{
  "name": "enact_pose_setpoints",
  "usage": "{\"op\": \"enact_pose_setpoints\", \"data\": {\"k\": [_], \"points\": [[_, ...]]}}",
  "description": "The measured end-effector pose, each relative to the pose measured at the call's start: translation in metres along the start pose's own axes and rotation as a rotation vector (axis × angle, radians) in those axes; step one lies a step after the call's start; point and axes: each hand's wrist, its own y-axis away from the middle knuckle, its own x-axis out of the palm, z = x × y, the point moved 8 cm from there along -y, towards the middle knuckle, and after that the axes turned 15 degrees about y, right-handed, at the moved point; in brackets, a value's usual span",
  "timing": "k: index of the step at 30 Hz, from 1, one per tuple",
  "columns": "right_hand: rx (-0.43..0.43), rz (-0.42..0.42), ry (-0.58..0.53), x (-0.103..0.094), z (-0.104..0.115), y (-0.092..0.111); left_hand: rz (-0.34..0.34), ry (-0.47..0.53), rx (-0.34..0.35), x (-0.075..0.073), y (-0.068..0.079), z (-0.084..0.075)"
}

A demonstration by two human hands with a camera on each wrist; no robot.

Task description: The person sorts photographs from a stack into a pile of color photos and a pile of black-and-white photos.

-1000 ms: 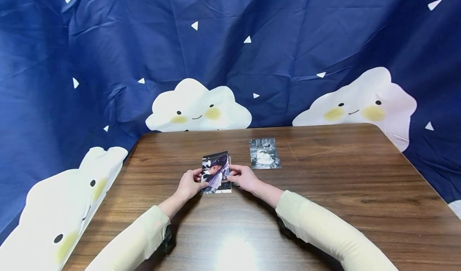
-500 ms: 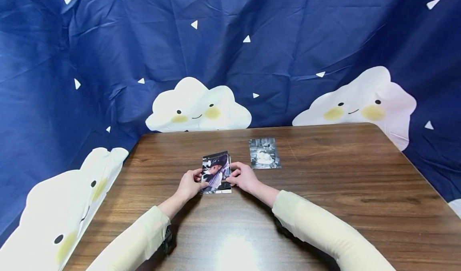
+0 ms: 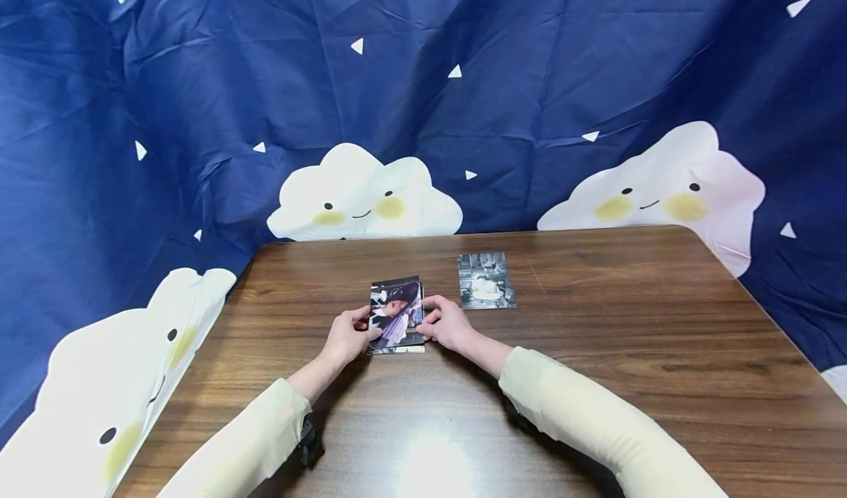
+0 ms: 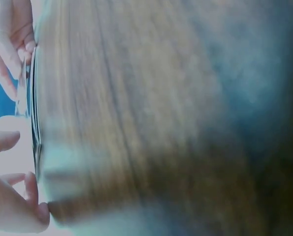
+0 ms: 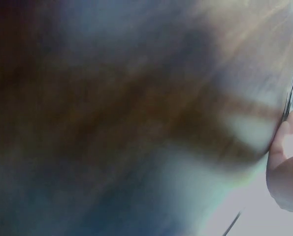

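Observation:
A small stack of photo prints (image 3: pixel 397 350) lies on the wooden table, left of centre. Its top photo (image 3: pixel 395 314), a colour picture with purple and black, sits slightly askew over the others. My left hand (image 3: pixel 347 336) holds the left edge, its thumb on the picture's face. At the right edge my right hand (image 3: pixel 450 325) pinches the top photo between thumb and fingers. In the left wrist view, the edges of several stacked prints (image 4: pixel 36 113) show, with one print (image 4: pixel 22 91) standing apart from them at the right hand's fingers.
A single black-and-white photo (image 3: pixel 486 281) lies flat behind and right of the stack. The brown wood-grain table (image 3: pixel 629 336) reaches back to a blue curtain (image 3: pixel 410 79) with white clouds. A dark strapped device (image 3: pixel 309 443) sits under the left sleeve.
The top photo has shifted slightly up and left, leaving more of the light print beneath it showing at the bottom. The right hand has re-placed its fingers a little; the left has barely moved.

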Motion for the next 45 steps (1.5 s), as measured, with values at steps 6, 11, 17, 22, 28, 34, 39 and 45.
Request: {"op": "enact_pose_setpoints", "data": {"k": [6,11,17,22,28,34,39,45], "points": [[0.006,-0.008,0.028,-0.001,-0.001,0.0,-0.016,0.063,-0.021,0.0,0.001,0.0],[-0.004,0.0,0.07,-0.001,-0.001,0.0,-0.086,0.218,-0.044,-0.006,-0.001,0.005],[-0.005,0.005,0.075,-0.001,0.0,0.001,-0.125,0.388,-0.098,-0.01,-0.006,0.009],[0.007,0.005,0.037,0.001,-0.002,0.001,-0.116,0.364,-0.175,-0.011,-0.009,0.013],[0.026,0.017,0.011,0.004,-0.003,0.001,-0.106,0.333,-0.21,-0.014,-0.01,0.018],[0.02,0.013,0.01,0.003,-0.001,0.002,-0.096,0.355,-0.201,-0.014,-0.01,0.016],[0.008,0.013,-0.002,0.001,0.0,0.002,-0.107,0.357,-0.2,-0.014,-0.01,0.015],[-0.011,-0.035,-0.028,-0.005,0.001,0.002,-0.091,0.433,-0.104,-0.013,-0.008,0.009]]}}
